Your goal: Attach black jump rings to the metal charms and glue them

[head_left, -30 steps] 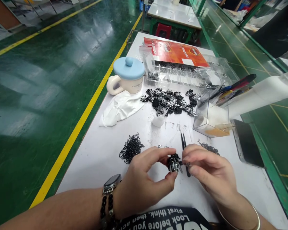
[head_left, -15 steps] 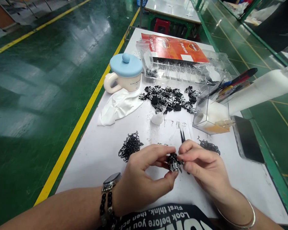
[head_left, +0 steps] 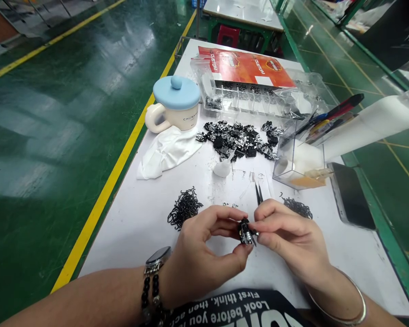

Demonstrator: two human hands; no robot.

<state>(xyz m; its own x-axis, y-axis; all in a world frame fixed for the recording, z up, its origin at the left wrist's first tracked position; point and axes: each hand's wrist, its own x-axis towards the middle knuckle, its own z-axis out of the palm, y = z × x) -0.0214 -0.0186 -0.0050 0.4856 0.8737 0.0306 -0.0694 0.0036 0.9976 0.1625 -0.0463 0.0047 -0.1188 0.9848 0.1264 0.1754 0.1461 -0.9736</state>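
Ref: parts pile (head_left: pixel 236 141). Tray (head_left: pixel 245 109) behind, mug (head_left: pixel 181 120) left, pen holder (head_left: pixel 284 167) right, held part (head_left: pixel 244 232) in front.

A glossy green floor (head_left: pixel 54 136) striped with yellow lines (head_left: pixel 112 181) catches pale reflections of light beside a white counter (head_left: pixel 122 236); beyond it, a red stool (head_left: pixel 228 37) sits under a second, white-topped table (head_left: pixel 243 12) with a green frame.

Head-worn view, forward and downward
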